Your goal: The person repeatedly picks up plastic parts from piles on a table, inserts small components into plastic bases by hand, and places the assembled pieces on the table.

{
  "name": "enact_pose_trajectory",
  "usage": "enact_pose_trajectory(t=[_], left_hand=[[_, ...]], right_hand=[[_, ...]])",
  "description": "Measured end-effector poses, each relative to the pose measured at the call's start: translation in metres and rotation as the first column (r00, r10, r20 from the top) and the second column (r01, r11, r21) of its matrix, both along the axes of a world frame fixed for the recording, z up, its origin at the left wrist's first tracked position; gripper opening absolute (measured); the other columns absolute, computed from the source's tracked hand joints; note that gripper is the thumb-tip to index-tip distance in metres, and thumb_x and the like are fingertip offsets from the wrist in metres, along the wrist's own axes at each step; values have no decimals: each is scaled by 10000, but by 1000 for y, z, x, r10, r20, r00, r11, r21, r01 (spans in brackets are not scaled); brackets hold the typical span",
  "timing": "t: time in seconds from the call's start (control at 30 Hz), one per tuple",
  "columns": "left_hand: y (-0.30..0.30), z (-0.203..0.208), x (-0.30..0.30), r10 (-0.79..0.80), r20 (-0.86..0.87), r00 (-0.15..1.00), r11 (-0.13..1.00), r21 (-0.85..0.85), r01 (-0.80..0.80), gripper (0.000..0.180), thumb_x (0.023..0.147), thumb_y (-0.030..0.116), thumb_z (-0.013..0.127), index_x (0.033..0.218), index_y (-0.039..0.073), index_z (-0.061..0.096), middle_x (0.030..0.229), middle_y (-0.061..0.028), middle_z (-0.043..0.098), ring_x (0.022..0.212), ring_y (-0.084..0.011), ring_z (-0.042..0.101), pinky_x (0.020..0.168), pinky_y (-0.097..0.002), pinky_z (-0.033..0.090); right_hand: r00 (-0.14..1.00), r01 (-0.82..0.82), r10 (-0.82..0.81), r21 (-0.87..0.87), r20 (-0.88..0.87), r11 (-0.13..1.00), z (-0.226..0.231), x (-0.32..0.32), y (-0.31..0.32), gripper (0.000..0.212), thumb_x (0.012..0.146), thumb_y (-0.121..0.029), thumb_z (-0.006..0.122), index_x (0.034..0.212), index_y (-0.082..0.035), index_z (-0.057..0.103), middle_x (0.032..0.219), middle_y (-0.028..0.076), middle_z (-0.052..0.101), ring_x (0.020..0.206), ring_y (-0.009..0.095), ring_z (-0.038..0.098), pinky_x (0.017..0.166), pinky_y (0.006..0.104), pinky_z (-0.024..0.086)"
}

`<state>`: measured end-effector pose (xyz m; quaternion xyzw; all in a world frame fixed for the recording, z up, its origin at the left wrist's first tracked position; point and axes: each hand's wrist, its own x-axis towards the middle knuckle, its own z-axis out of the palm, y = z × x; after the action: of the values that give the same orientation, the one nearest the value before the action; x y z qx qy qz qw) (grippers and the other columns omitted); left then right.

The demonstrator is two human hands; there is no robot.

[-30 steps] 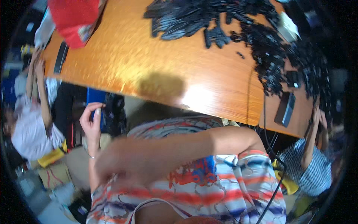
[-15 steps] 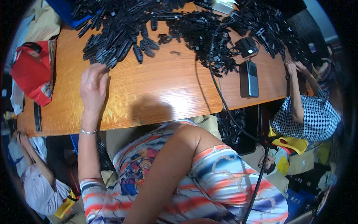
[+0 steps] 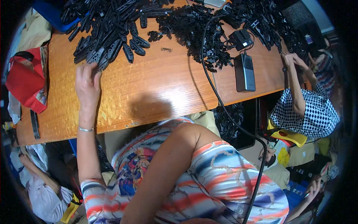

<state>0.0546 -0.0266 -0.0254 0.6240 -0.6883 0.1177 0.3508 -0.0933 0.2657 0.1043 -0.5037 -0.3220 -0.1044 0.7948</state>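
Note:
My left hand rests low over the wooden table, wearing a thin silver bracelet. Its fingers are bent and the thumb stands apart from them, with nothing visible in the grasp. The fingertips lie at the near edge of a heap of long black plastic pieces with small holes; whether they touch the nearest one cannot be made out. My right arm crosses in front of my patterned shirt, and its hand lies outside the picture.
Small black parts are heaped right of the long pieces. A power bank and black adapter lie beyond a hanging cable. A red cloth bag sits left. Co-workers sit on both sides; one wears a checkered top.
The view has shifted slightly, so the table's contents appear farther left and up. My left hand's fingers look a little more spread. Another person's hand has appeared at the lower right.

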Motion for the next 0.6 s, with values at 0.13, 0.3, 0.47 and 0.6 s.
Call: enact_pose_trajectory(t=[0.13,0.3,0.47,0.6], left_hand=[[7,7,-8,-51,29,998,999,15,50,316,896,-53,778,1190,37,704,1121,-181,666,1035,-388,682,887,-449,577],[11,3,-6,-35,3,999,995,98,35,319,902,-56,771,1201,31,699,1133,-185,676,1039,-398,688,877,-465,569],[22,8,-8,-45,-58,997,986,157,54,268,926,-37,757,1184,21,708,1118,-192,692,1046,-393,701,881,-452,571],[44,17,-37,-97,-518,850,931,255,261,197,940,-25,721,1136,-16,732,1085,-172,720,1012,-356,716,892,-399,566]], right_hand=[[1000,-28,28,0,-1,1000,-1,6,14,266,963,-203,730,884,51,708,769,179,728,709,203,636,668,425,529],[996,-86,86,-10,2,996,-7,20,38,275,971,-205,723,887,57,718,765,176,736,705,176,634,663,415,531],[991,-133,133,-7,-12,991,-11,12,-8,285,979,-207,716,889,63,727,762,174,744,702,150,632,658,404,533],[970,35,-75,-174,-231,984,-4,-75,-238,266,998,-206,706,944,53,734,838,158,773,757,145,652,720,395,550]])
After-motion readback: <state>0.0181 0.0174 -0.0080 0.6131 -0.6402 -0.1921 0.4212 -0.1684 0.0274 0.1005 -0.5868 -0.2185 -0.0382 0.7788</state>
